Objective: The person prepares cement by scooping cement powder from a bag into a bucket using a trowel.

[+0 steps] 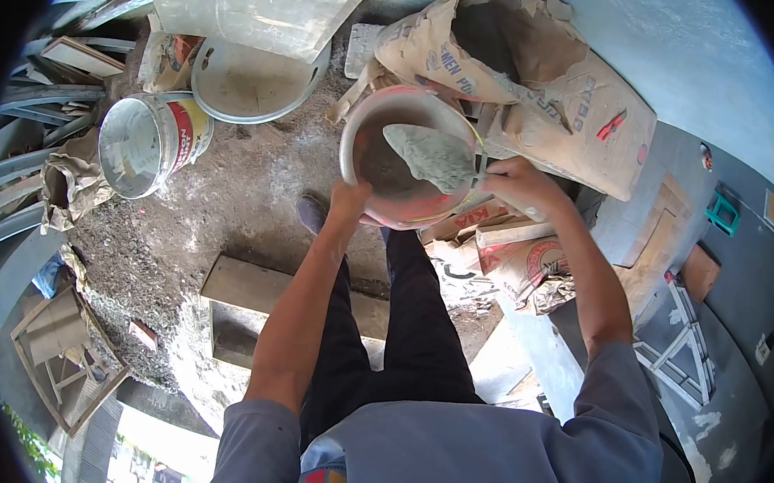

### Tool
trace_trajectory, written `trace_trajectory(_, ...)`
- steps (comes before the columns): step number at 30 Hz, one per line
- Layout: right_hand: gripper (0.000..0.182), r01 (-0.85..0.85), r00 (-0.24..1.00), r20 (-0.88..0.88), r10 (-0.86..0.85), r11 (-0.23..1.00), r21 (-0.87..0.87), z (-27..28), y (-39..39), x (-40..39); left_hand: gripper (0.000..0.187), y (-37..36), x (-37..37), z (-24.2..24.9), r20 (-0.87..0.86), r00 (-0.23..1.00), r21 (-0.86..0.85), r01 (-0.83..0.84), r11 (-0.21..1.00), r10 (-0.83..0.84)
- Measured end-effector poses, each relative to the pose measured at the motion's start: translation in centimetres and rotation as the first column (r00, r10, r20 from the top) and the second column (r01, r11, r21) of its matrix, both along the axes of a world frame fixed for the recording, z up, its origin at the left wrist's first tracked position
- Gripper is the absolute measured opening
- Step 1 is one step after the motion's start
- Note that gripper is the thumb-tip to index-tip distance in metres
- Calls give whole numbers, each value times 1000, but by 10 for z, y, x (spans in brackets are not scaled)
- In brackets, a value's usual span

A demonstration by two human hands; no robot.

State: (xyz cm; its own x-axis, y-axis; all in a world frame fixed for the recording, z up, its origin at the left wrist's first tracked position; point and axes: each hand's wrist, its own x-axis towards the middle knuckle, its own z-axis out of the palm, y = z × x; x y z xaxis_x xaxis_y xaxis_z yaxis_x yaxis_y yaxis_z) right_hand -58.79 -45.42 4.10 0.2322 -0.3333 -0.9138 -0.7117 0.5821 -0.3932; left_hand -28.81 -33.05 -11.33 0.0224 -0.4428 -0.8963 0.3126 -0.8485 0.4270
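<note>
My left hand (pixel 351 203) grips the near left rim of a round reddish bucket (pixel 351 145), its fingers closed round the edge. My right hand (pixel 515 186) is closed on the handle of a trowel (pixel 432 156), whose blade carries a heap of grey powder and lies over the bucket's mouth. Some grey material shows inside the bucket, partly hidden by the blade. Just beyond the bucket, to the right, a torn paper cement bag (pixel 441 45) stands open with grey powder inside.
A white paint bucket (pixel 134 150) and a wide basin (pixel 261 111) stand at the upper left. A wooden box (pixel 251 291) lies by my legs. More cement bags (pixel 532 267) lie at right, near a white metal frame (pixel 682 346). A green stool (pixel 723 212) is farther right.
</note>
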Motion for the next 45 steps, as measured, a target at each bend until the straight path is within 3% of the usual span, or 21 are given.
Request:
trace_trajectory(3, 23, -325, 945, -118, 305, 837, -441, -88, 38, 12, 43, 2, 3, -3, 21, 1000, 0, 10, 1000, -10)
trace_trajectory(5, 20, -453, 890, -323, 322, 699, -553, -113, 65, 40, 43, -1, 3, 4, 3, 1000, -9, -22, 1000, 22)
trace_trajectory(9, 17, -636, 771, -542, 333, 398, -661, -124, 99, 71, 43, 0, 6, 1, -21, 999, 8, -42, 999, 42)
trace_trajectory(12, 23, -716, 697, -615, 368, 323, -619, -111, 111, 75, 47, 2, 11, 3, -18, 999, 32, -50, 998, 51)
trace_trajectory(15, 28, -680, 726, -611, 315, 201, -705, -76, 109, 67, 41, 1, 10, 5, -23, 998, -9, -67, 998, 66)
trace_trajectory(20, 31, -517, 855, -482, 190, 252, -818, 46, 68, 48, 38, -10, 14, 8, 12, 998, 1, -68, 998, 68)
trace_trajectory(22, 31, -450, 891, -445, 93, 325, -832, 99, 42, 37, 38, -14, 12, 11, 17, 997, 10, -73, 997, 73)
trace_trajectory(26, 32, -471, 823, -556, -114, 408, -782, 156, -29, 6, 40, -17, 9, 5, 81, 994, -23, -69, 997, 70)
trace_trajectory(28, 33, -656, 687, -725, -54, 385, -650, 129, -72, -23, 41, -13, 6, -5, 90, 993, -21, -70, 997, 72)
trace_trajectory(30, 33, -698, 616, -779, 121, 542, -467, 83, -119, -30, 43, -11, 5, -13, 84, 993, 4, -79, 997, 78)
trace_trajectory(34, 28, -825, 492, -793, 359, 483, -293, -57, -181, -24, 49, -3, 3, -27, 65, 994, 6, -85, 996, 84)
trace_trajectory(36, 21, -839, 514, -808, 286, 362, -406, -115, -192, -21, 51, -10, 1, -16, 52, 996, 52, -81, 995, 78)
trace_trajectory(39, 20, -892, 437, -823, 362, 292, -345, -188, -206, -39, 53, -14, -2, -18, 63, 996, 71, -67, 995, 62)
trace_trajectory(42, 21, -921, 382, -842, 381, 87, -379, -230, -207, -70, 54, 13, 5, -73, 133, 991, -11, 10, 1000, -8)
trace_trajectory(45, 24, -900, 435, -785, 440, 236, -367, -228, -222, -76, 54, 4, -1, -61, -1, 993, 3, -120, 993, 120)
